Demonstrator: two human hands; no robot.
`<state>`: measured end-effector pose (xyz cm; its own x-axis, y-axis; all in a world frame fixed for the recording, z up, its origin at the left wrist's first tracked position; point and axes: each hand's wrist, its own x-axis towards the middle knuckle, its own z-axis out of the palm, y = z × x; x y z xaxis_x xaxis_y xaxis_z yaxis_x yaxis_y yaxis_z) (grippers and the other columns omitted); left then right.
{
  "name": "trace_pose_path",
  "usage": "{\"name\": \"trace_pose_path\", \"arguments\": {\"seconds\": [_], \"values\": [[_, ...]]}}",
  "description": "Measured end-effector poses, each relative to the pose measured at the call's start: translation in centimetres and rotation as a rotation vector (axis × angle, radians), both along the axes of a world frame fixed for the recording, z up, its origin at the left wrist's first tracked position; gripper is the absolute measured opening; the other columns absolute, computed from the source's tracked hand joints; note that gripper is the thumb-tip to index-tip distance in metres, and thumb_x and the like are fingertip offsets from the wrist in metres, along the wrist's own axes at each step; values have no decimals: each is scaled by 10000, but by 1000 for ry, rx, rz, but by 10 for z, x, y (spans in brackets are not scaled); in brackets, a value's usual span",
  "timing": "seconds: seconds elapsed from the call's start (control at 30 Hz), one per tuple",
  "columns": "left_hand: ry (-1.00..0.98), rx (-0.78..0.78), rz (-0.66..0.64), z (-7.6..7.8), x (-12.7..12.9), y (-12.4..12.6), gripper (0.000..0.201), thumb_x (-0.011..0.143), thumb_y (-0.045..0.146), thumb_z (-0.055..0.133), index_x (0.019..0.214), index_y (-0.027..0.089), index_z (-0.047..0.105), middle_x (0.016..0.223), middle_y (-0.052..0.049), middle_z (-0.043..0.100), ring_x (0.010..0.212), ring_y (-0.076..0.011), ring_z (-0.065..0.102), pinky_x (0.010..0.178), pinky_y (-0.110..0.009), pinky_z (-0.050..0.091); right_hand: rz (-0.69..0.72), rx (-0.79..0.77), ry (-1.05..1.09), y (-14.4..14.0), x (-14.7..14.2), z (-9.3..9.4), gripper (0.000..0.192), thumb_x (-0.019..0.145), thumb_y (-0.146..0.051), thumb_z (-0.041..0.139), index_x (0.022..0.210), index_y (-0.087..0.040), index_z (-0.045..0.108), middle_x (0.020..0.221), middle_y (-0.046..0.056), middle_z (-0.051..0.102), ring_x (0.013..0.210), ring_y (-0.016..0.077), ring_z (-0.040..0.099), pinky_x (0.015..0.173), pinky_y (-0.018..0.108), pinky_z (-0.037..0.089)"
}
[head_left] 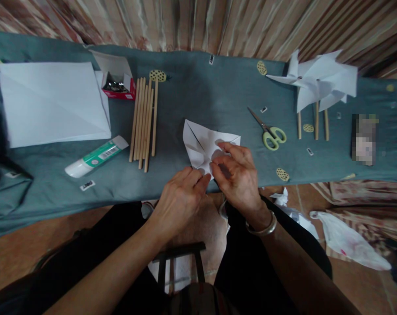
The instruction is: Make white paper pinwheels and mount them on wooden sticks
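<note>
Both hands meet at table's near edge: left hand [180, 197] pinches the paper's [205, 144] near corner, right hand [239, 173] lies on it, fingers curled, pressing its centre. Paper fans away toward 11 o'clock from the fingertips; right hand nearer its middle. Scissors [270, 131] at 2 o'clock, apart.
</note>
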<state>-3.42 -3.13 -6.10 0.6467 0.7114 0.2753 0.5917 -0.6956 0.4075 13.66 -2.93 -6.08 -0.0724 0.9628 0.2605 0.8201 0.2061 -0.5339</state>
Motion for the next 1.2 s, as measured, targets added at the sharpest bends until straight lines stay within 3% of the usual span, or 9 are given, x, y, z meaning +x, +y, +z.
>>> {"name": "trace_pose_path", "arguments": {"seconds": [0.27,0.47,0.7,1.03,1.2], "values": [[-2,-1,-2,-1,1,0,206,919,129,504,1077,75,623,894,-87,643,817,-201,566,718,-334,551,1,32,18,0,0,0,97,902,-246,556,896,-263,652,1265,43,600,1163,273,532,1018,485,451],[0,-4,-11,-1,0,0,202,918,124,501,1067,68,624,889,-89,643,814,-202,567,713,-333,548,37,23,-12,-2,-1,-1,186,925,-251,514,1028,-314,656,1285,22,582,1196,264,516,1043,469,448],[31,-6,-4,0,0,1,207,937,147,466,1057,91,624,893,-85,642,807,-193,567,699,-325,538,103,69,-145,-5,-3,-5,253,937,-212,461,1093,-195,660,1350,118,548,1213,301,484,994,491,462],[34,-28,0,1,0,1,191,928,163,476,1016,102,635,892,-86,632,819,-200,559,718,-334,526,77,64,-129,-19,-6,-19,420,943,-171,421,1323,-336,485,1482,38,430,1336,298,397,1037,533,380],[35,-4,8,1,0,1,184,927,166,481,1013,107,633,863,-77,622,814,-199,558,710,-331,519,76,53,-145,-19,-6,-20,411,948,-197,418,1337,-318,473,1464,58,457,1320,291,409,1051,516,367]]}}
